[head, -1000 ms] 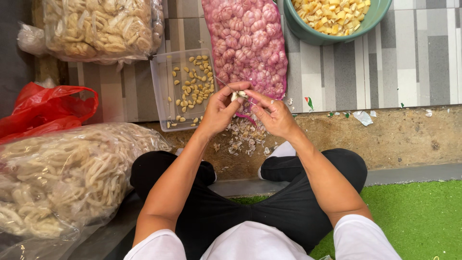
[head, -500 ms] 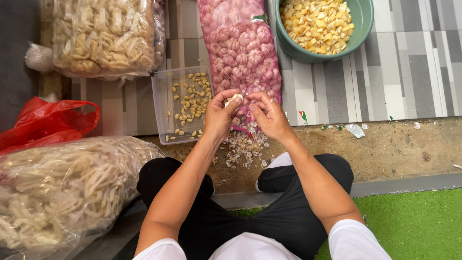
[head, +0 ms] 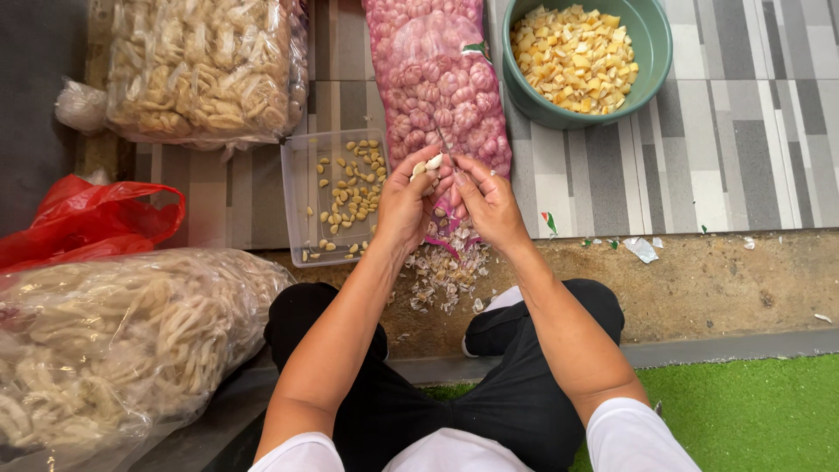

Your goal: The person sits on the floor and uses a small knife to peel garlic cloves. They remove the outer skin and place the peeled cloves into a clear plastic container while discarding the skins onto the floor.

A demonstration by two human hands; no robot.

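Striped floor (head: 699,149), both hands (head: 406,205) (head: 489,205) in pinching grip on garlic clove (head: 430,164), peels (head: 441,275) below.

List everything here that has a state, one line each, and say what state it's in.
Garlic clove: pinched between both hands.
Left hand: gripping the clove.
Right hand: fingers on the clove.
Clear tray: partly filled with peeled cloves.
Green bowl: nearly full.
Pink mesh sack: full.
Red bag: crumpled.

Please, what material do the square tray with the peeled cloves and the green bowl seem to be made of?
The square tray looks like thin clear plastic: the striped floor shows through its walls. The green bowl seems to be moulded plastic with a smooth, slightly glossy finish, though glazed ceramic cannot be ruled out.
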